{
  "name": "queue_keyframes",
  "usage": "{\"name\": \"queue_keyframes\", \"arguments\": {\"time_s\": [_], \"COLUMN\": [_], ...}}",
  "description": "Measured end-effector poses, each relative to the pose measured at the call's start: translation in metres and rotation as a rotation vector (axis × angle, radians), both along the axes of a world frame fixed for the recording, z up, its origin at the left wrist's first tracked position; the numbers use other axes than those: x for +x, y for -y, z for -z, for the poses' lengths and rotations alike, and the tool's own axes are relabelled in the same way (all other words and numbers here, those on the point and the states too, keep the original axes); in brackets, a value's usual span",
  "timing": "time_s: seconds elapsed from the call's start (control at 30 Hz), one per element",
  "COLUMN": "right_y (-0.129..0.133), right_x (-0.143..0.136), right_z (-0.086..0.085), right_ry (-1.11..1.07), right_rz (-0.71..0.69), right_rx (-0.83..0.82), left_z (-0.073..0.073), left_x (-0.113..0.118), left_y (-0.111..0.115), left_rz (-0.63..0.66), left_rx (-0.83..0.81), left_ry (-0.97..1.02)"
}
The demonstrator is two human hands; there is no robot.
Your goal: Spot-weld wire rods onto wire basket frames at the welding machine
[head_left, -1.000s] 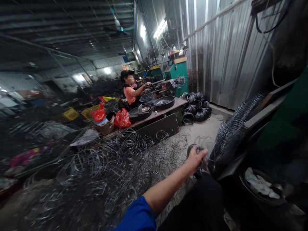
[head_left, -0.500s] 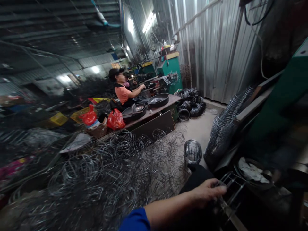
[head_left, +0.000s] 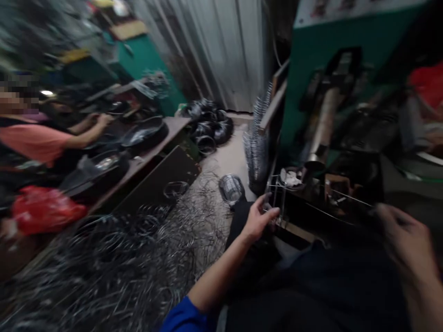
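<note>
In the head view my left hand (head_left: pixel 259 217) is closed on the near side of a wire frame (head_left: pixel 283 203), thumb and fingers pinching it. The frame is a small grid of bright metal rods, partly hidden by the fingers. Over at the right, my right hand (head_left: pixel 406 233) is blurred, with its fingers pinched together at the end of a thin straight wire (head_left: pixel 353 198). That wire points left toward the machine's work area. Between and beyond the hands stands a green machine (head_left: pixel 294 106) with a metal cylinder (head_left: pixel 324 124) jutting toward me.
A round wire basket (head_left: pixel 231 189) stands on the floor beside a tall stack of wire pieces (head_left: pixel 256 152). Loose wire rings (head_left: pixel 138 258) cover the floor at left. A co-worker (head_left: pixel 38 133) sits behind a bench (head_left: pixel 176 127) with black round trays. Wire coils (head_left: pixel 207 124) lie by the wall.
My view has swung right and down, bringing the machine and my right hand with the thin wire into sight. My left hand still holds the wire frame.
</note>
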State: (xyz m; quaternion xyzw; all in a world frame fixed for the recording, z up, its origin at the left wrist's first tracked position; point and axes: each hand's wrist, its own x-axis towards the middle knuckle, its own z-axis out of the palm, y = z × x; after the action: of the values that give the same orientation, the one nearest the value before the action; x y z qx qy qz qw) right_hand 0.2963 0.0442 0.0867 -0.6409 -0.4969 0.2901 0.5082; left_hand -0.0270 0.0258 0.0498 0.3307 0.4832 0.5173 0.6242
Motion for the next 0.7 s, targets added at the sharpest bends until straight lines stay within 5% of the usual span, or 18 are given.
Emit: {"name": "queue_keyframes", "arguments": {"time_s": [0.27, 0.47, 0.7], "right_y": [-0.007, -0.015, -0.021], "right_x": [-0.041, -0.040, -0.038], "right_z": [0.029, 0.035, 0.035], "right_ry": [-0.124, -0.136, -0.168], "right_rz": [-0.116, -0.156, -0.195], "right_rx": [-0.023, 0.007, 0.031], "left_z": [-0.006, -0.014, -0.003], "left_x": [0.002, 0.014, 0.024], "left_y": [0.001, -0.002, -0.011], "left_rz": [0.014, 0.035, 0.057], "left_rx": [0.016, 0.003, 0.022], "left_ry": [0.011, 0.031, 0.010]}}
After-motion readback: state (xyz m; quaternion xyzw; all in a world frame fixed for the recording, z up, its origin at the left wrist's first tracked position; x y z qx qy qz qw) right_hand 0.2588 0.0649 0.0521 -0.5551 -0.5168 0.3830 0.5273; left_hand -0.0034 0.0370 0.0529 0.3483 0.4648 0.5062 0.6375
